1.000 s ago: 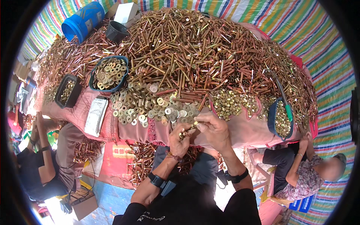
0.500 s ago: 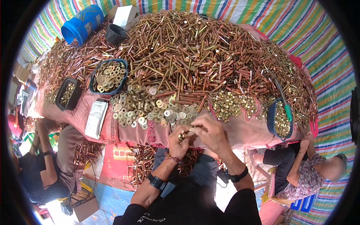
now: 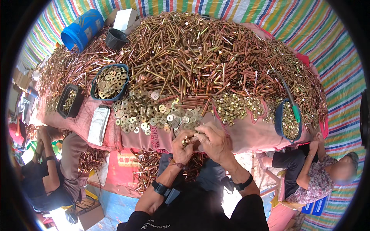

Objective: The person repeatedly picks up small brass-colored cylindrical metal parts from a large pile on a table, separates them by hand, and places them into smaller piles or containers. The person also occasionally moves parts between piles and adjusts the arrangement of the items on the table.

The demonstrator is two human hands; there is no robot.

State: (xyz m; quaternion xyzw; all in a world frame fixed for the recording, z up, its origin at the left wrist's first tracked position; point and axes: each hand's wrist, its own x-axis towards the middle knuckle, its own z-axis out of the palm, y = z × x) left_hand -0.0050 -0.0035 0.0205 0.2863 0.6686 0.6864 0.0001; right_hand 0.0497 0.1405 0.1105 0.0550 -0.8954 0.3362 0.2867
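Observation:
My left hand (image 3: pixel 182 149) is closed, palm up, around several small gold-coloured nuts (image 3: pixel 186 141) that show between its fingers and thumb. Right beside it, my right hand (image 3: pixel 214 143) has thumb and forefinger pinched together; what sits between them is too small to make out. Both hands are close together over the near edge of a pink cloth-covered surface. Just beyond them lies a spread of flat round washers (image 3: pixel 154 117). A heap of gold-coloured nuts (image 3: pixel 235 109) is to the right, and a few coppery rods (image 3: pixel 190 102) lie between the two.
A huge mound of coppery bolt-like rods (image 3: pixel 185 50) rises behind. Left stand a tub of washers (image 3: pixel 92 88), a dark tray of nuts (image 3: pixel 61 111) and a silver packet (image 3: pixel 98 125). Right is a blue tub of nuts (image 3: pixel 279 127) with a green-handled tool (image 3: pixel 296 114). People sit at both sides.
My right fingertips have shifted slightly at the left hand, and both hands stay close together. The view has tilted a little. Otherwise the piles and tubs look the same.

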